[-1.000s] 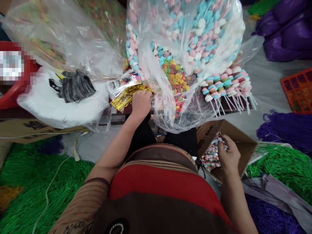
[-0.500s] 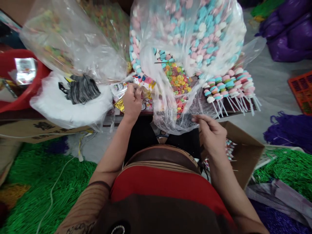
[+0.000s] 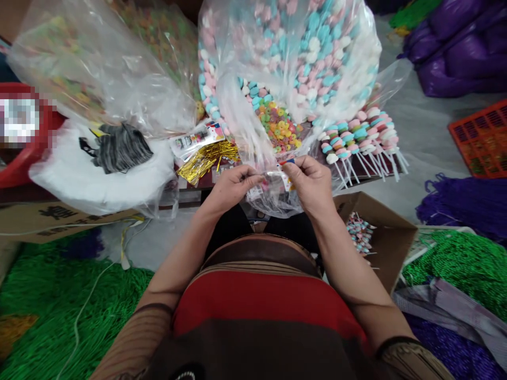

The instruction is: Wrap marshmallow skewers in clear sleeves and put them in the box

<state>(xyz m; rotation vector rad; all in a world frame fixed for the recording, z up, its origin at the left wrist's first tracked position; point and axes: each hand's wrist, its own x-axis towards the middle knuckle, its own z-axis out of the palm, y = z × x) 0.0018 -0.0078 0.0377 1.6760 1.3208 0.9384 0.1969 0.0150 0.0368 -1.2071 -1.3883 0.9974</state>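
Note:
Between my two hands is a small clear printed plastic bag (image 3: 285, 180), held over the front of the table. My left hand (image 3: 234, 189) pinches its left side with thumb and fingertips. On the other side, my right hand (image 3: 312, 183) grips the bag's printed edge, thumb on top. Just behind them an open plastic bag holds ring-shaped gummies (image 3: 279, 124) in yellow, green and orange. Gold twist ties (image 3: 209, 161) lie left of the hands, beside a stack of printed bags (image 3: 198, 138). To the right lie several marshmallow skewers (image 3: 356, 134) with white sticks.
A large bag of pink, blue and white marshmallows (image 3: 332, 58) stands at the back. Left are a white plastic-wrapped bundle (image 3: 91, 187), a grey-black striped cloth item (image 3: 123, 150) and a red tub (image 3: 49, 124). A cardboard box (image 3: 390, 245) with wrapped pieces sits low right, near an orange crate (image 3: 481, 140).
My right hand has risen leftward and my left hand has come right and down from the stack. A printed bag is now between them. The view has shifted slightly right.

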